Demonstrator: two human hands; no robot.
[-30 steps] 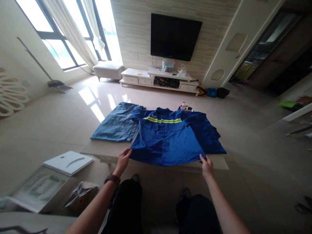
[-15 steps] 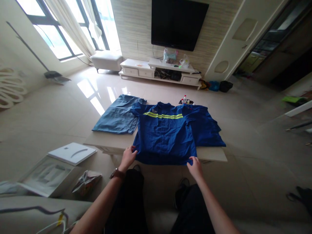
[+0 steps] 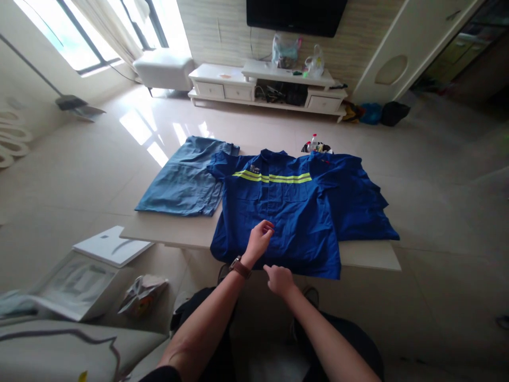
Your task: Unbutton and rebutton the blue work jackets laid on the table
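Note:
A dark blue short-sleeved work shirt (image 3: 278, 212) lies spread face up, collar away from me, with a yellow reflective band across its chest. Its hem hangs over the near edge of a low table (image 3: 170, 231). My left hand (image 3: 259, 244), with a brown-strapped watch on the wrist, is above the lower middle of the shirt, fingers curled in; a small red spot shows at the fingertips. Close below it, my right hand (image 3: 280, 279) is closed at the hem, its fingertips by the cloth edge. Whether either hand pinches fabric is not clear.
Folded light blue cloth (image 3: 183, 178) lies on the table's left. More dark blue clothing (image 3: 358, 199) lies at right, partly under the shirt. Bottles (image 3: 314, 142) show behind the table. A white box (image 3: 111, 246) and a crumpled bag (image 3: 145, 294) sit at lower left.
Both hands have left the hem's two corners and come together near its middle, the left one higher over the shirt. The view has tilted down and moved closer.

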